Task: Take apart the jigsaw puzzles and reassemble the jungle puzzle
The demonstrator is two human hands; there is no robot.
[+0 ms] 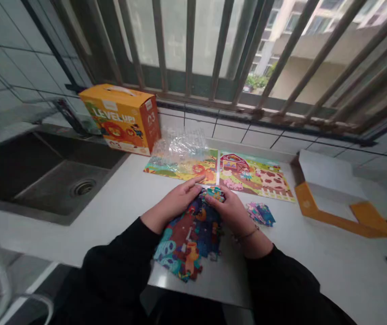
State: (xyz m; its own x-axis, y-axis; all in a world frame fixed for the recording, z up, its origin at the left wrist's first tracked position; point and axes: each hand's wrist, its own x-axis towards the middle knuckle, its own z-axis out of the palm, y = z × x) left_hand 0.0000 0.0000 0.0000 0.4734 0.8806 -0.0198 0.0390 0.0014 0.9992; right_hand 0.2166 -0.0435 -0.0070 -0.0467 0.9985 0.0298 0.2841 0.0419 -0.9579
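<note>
A partly joined jigsaw puzzle (193, 234) in dark blue, brown and teal lies on the counter between my forearms, its edge ragged at the lower right. My right hand (232, 208) pinches a light blue and yellow puzzle piece (214, 194) at the puzzle's top end, thumb on top; whether it is one piece or more I cannot make out. My left hand (182, 197) rests along the puzzle's upper left side, fingers stretched out, thumb close to that piece. To the right of my right wrist is a small pile of loose puzzle pieces (261, 214), pink and blue.
Two picture sheets (254, 176) lie behind my hands, clear crumpled plastic (181, 146) over the left one. An orange puzzle box (119, 119) stands at the back left, beside a sink (54, 180). An opened orange-and-white carton (332, 198) lies at right. Window bars (190, 49) rise behind.
</note>
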